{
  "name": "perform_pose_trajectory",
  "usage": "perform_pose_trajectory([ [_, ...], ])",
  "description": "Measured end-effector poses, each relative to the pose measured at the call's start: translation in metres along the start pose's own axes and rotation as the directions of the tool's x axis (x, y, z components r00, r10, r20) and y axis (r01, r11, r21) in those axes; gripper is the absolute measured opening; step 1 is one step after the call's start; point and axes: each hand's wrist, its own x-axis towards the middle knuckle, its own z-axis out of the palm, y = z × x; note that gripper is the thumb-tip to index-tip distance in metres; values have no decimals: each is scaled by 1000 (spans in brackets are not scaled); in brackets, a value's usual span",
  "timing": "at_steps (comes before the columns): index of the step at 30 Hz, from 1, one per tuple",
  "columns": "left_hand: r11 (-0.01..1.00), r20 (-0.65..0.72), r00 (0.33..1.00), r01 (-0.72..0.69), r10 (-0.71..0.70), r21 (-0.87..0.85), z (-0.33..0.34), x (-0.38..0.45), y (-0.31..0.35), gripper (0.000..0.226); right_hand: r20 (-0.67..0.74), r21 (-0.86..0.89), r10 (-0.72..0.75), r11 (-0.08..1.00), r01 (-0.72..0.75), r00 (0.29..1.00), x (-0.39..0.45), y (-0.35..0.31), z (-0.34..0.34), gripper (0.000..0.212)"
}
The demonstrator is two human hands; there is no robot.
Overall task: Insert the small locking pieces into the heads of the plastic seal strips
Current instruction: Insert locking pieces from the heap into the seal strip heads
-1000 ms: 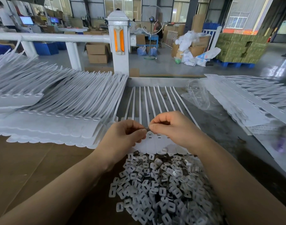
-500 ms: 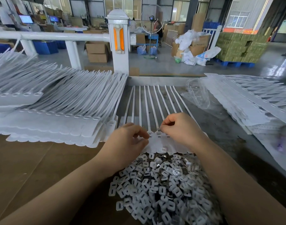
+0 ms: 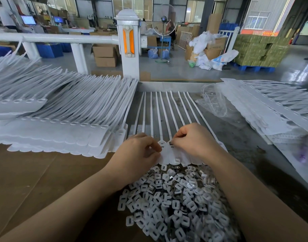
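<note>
Strips (image 3: 164, 110) are laid flat on the bench (image 3: 36, 172). A locking piece (image 3: 171, 142) is pinched by the right hand (image 3: 193, 140) at a strip head; the left hand (image 3: 139, 152) is curled on neighbouring heads, its grip unclear.

Both hands lower than a second ago (from a raised shared pinch), right hand (image 3: 193, 140) pressing a dark locking piece (image 3: 171, 143) at a strip head (image 3: 161, 143), left hand (image 3: 139, 152) beside it

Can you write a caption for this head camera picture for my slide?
Two hands, left and right, fit a locking piece into white seal strips.
</note>
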Motion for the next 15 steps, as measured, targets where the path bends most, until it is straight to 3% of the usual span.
perform_pose_trajectory([
  [10,1000,3,1000,-2,2,-8,2,1,-2,11,-10,76,-11,997,12,1000,3,6,0,5],
  [15,1000,-1,1000,-16,16,-2,2,2,-2,15,-9,83,-66,994,66,998,0,5,-2,16],
])
